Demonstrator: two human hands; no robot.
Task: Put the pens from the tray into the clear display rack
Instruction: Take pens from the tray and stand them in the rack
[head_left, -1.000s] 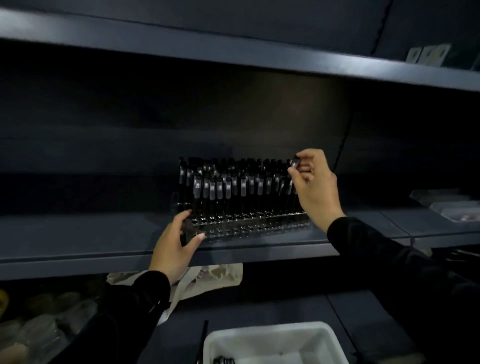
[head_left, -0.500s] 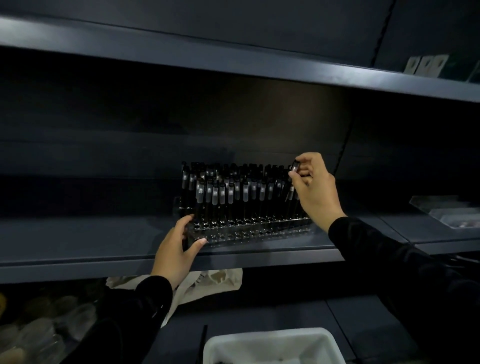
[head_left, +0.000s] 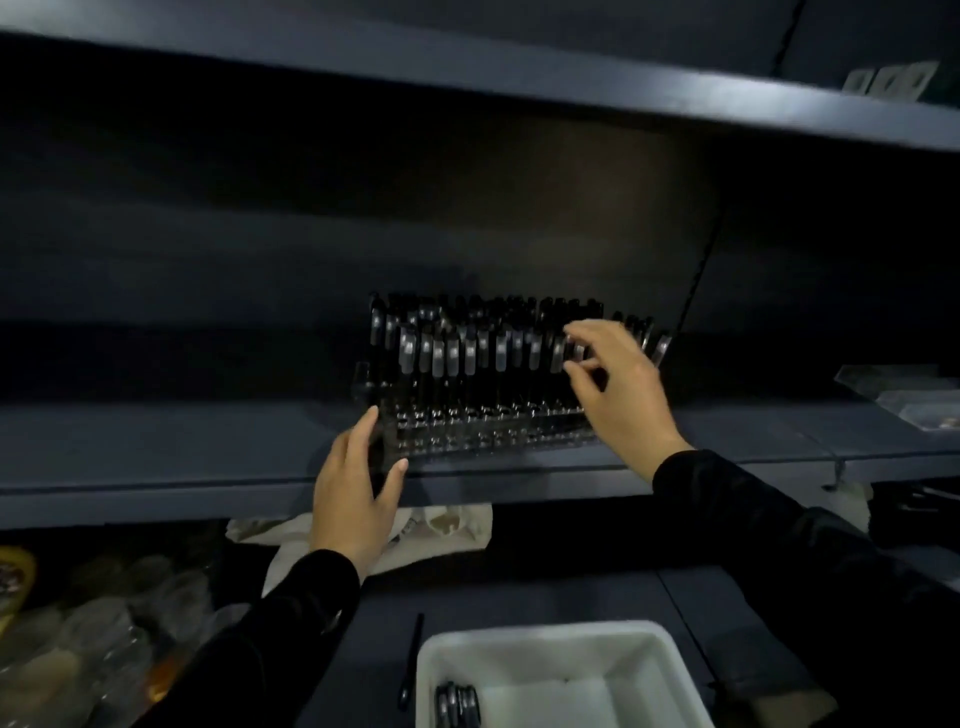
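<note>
The clear display rack (head_left: 488, 434) stands on the dark middle shelf, filled with several upright black pens (head_left: 467, 358) with silver clips. My left hand (head_left: 356, 488) grips the rack's front left corner, thumb on its front face. My right hand (head_left: 618, 387) is in front of the rack's right part, fingers apart around the tops of pens there; the blur hides whether it pinches one. Low in the view, the white tray (head_left: 524, 644) holds a few black pens (head_left: 457, 704) at its left side.
A loose black pen (head_left: 410, 662) lies on the dark counter left of the tray. A white cloth bag (head_left: 441, 525) hangs below the shelf. Clear plastic packets (head_left: 78, 639) fill the lower left. A clear tray (head_left: 914, 402) sits on the shelf at right. Another shelf runs overhead.
My right hand left the pen at the rack's right end and moved left along the pen tops, fingers now spread. My left hand stayed on the rack's corner.
</note>
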